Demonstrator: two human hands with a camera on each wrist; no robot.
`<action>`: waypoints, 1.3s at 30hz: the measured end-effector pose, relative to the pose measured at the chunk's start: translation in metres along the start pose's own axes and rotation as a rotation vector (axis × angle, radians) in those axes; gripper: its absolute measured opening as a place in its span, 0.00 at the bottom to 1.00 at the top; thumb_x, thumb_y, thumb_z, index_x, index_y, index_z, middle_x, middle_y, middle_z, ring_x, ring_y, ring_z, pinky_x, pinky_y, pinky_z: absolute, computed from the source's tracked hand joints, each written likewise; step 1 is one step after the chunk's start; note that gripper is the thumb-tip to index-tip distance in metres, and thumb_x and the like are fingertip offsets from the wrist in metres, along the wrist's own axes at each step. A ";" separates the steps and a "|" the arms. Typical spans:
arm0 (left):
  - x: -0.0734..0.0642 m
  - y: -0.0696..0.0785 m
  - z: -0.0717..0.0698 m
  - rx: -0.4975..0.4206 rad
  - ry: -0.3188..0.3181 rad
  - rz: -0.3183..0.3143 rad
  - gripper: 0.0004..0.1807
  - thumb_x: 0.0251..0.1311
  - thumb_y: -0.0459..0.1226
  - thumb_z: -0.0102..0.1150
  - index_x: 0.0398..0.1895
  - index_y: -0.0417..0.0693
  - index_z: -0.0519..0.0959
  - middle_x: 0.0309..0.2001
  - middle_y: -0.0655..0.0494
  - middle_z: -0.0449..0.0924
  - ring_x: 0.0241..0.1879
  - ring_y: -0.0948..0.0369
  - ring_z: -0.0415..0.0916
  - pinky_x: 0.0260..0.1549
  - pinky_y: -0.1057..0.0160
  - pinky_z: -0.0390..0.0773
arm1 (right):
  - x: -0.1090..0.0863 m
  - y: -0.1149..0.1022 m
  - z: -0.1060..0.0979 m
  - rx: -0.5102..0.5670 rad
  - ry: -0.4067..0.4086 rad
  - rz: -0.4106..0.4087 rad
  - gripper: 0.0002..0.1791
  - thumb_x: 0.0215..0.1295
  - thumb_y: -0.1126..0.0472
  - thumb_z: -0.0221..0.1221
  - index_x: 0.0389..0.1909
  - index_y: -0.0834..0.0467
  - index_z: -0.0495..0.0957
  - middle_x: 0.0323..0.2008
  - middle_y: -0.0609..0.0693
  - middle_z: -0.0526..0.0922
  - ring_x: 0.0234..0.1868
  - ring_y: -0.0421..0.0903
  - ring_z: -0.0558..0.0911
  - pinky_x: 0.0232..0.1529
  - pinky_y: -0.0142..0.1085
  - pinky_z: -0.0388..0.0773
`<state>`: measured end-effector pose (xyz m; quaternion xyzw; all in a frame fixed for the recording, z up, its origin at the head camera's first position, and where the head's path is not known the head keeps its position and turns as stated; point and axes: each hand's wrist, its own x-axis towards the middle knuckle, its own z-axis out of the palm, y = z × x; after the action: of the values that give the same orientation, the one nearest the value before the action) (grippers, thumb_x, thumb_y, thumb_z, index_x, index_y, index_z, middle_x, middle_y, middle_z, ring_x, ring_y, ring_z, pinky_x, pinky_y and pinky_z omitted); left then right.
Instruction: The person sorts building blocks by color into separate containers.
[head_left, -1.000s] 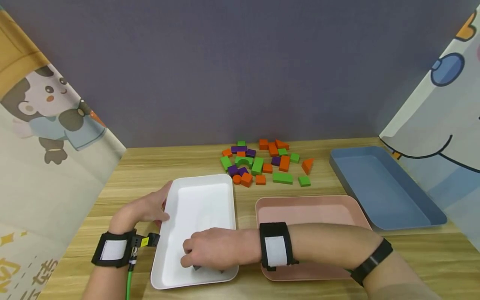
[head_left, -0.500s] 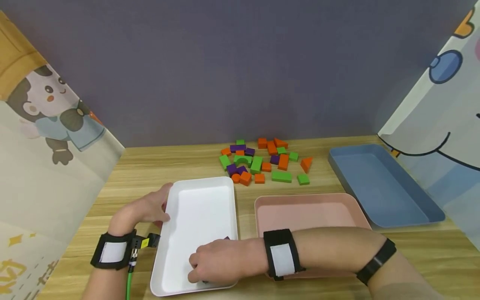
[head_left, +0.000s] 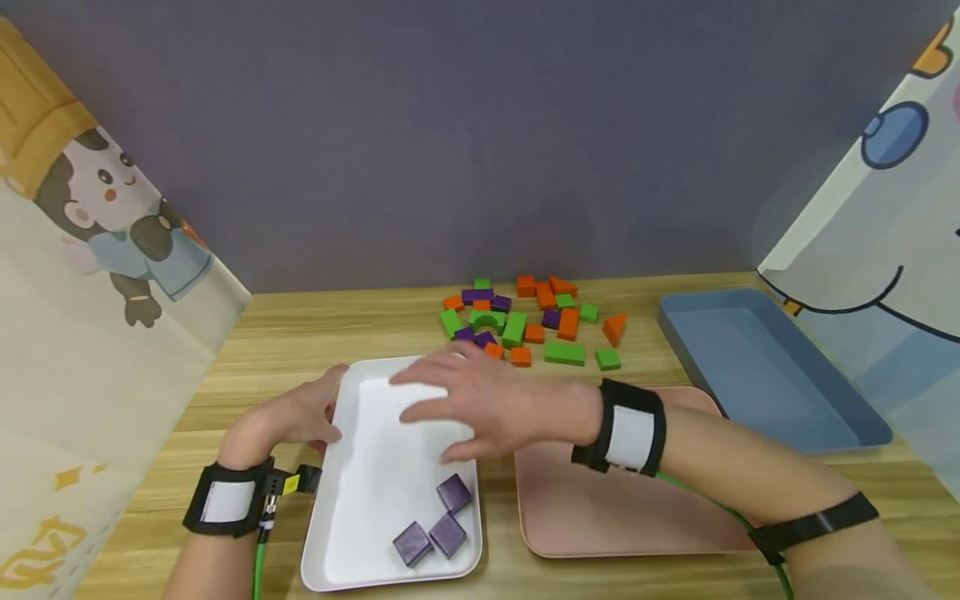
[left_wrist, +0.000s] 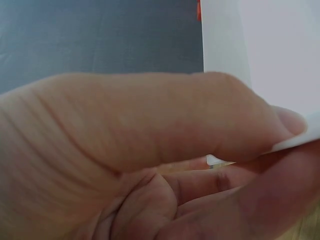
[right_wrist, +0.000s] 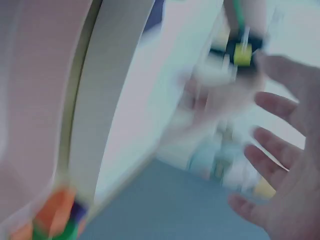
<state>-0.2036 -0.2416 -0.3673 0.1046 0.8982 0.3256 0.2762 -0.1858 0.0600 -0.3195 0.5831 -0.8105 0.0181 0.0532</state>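
My left hand (head_left: 296, 414) pinches the left rim of a white tray (head_left: 386, 442). In the left wrist view the thumb (left_wrist: 240, 120) lies on top of the rim with fingers beneath it. Spread and holding nothing, my right hand (head_left: 480, 400) hovers over the tray's right side, fingers pointing left; the right wrist view also shows its parted fingers (right_wrist: 275, 145). Three purple cubes sit in the tray's near right corner: one to the left (head_left: 412, 544), one beside it (head_left: 447, 534) and one farther back (head_left: 453, 493).
Behind the trays lie scattered orange, green and purple blocks, among them a green arch (head_left: 487, 321) and an orange triangle (head_left: 614, 328). A pink tray (head_left: 600, 525) stands under my right forearm. Farther right is a blue tray (head_left: 757, 367). A grey wall (head_left: 480, 150) rises behind.
My right hand has let go in the tray's near corner, spread its fingers and moved away toward the scattered blocks, uncovering the three purple cubes. My left hand stays on the rim.
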 end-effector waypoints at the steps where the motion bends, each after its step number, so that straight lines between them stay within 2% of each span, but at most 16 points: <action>1: 0.000 0.000 0.000 0.016 0.003 -0.001 0.50 0.49 0.20 0.61 0.74 0.41 0.46 0.33 0.42 0.74 0.30 0.54 0.78 0.27 0.58 0.82 | -0.004 0.011 -0.002 0.000 0.022 0.053 0.37 0.59 0.34 0.63 0.69 0.40 0.68 0.76 0.49 0.57 0.76 0.51 0.59 0.71 0.59 0.58; 5: -0.001 0.001 -0.001 0.068 0.016 -0.018 0.54 0.49 0.21 0.61 0.76 0.38 0.40 0.30 0.44 0.72 0.26 0.55 0.76 0.26 0.59 0.81 | -0.018 0.054 -0.005 0.027 0.024 0.280 0.56 0.48 0.25 0.63 0.77 0.34 0.50 0.81 0.48 0.37 0.80 0.58 0.43 0.68 0.73 0.47; 10: -0.003 0.001 0.000 0.074 0.016 -0.035 0.55 0.49 0.21 0.60 0.77 0.36 0.38 0.30 0.44 0.72 0.25 0.56 0.76 0.27 0.60 0.79 | -0.035 0.103 0.008 0.101 -0.053 0.523 0.63 0.44 0.22 0.64 0.78 0.31 0.39 0.80 0.47 0.24 0.80 0.64 0.34 0.66 0.77 0.42; 14: -0.004 0.001 0.001 0.070 0.015 -0.046 0.56 0.49 0.21 0.60 0.77 0.36 0.36 0.31 0.43 0.72 0.26 0.56 0.76 0.28 0.61 0.79 | -0.050 0.133 0.024 0.200 -0.122 0.679 0.63 0.46 0.24 0.64 0.78 0.31 0.38 0.80 0.50 0.27 0.79 0.65 0.35 0.65 0.78 0.40; 17: -0.004 0.001 0.000 0.059 0.008 -0.036 0.56 0.49 0.20 0.59 0.77 0.35 0.36 0.31 0.43 0.72 0.26 0.55 0.75 0.28 0.60 0.79 | -0.059 0.148 0.034 0.246 -0.177 0.753 0.58 0.52 0.30 0.66 0.79 0.34 0.42 0.80 0.56 0.35 0.78 0.68 0.41 0.66 0.76 0.45; 21: -0.003 0.000 0.001 0.046 0.005 -0.033 0.56 0.48 0.20 0.59 0.77 0.35 0.35 0.32 0.43 0.71 0.27 0.55 0.75 0.28 0.60 0.80 | -0.065 0.160 0.044 0.244 -0.227 0.779 0.47 0.60 0.44 0.65 0.77 0.42 0.53 0.76 0.62 0.49 0.74 0.69 0.54 0.67 0.69 0.58; 26: -0.002 0.001 0.001 0.050 0.003 -0.037 0.57 0.49 0.20 0.60 0.77 0.36 0.35 0.32 0.42 0.71 0.27 0.55 0.75 0.28 0.60 0.80 | -0.066 0.168 0.055 0.198 -0.279 0.764 0.38 0.62 0.55 0.61 0.74 0.51 0.62 0.72 0.62 0.60 0.70 0.65 0.66 0.67 0.58 0.67; 31: -0.002 0.002 0.001 0.060 0.001 -0.043 0.57 0.50 0.21 0.60 0.78 0.36 0.34 0.33 0.43 0.71 0.27 0.56 0.76 0.28 0.60 0.79 | -0.068 0.171 0.062 0.152 -0.311 0.742 0.31 0.64 0.60 0.60 0.69 0.54 0.69 0.65 0.60 0.69 0.62 0.60 0.74 0.64 0.54 0.72; 39: 0.000 0.002 0.002 0.045 0.005 -0.018 0.54 0.49 0.20 0.60 0.76 0.37 0.40 0.34 0.42 0.73 0.29 0.56 0.77 0.28 0.59 0.80 | -0.071 0.173 0.065 0.141 -0.269 0.659 0.14 0.64 0.65 0.63 0.51 0.58 0.79 0.50 0.57 0.81 0.50 0.53 0.80 0.52 0.47 0.78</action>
<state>-0.2025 -0.2396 -0.3671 0.1020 0.9068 0.3032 0.2745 -0.3315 0.1764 -0.3861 0.2900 -0.9514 0.0134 -0.1029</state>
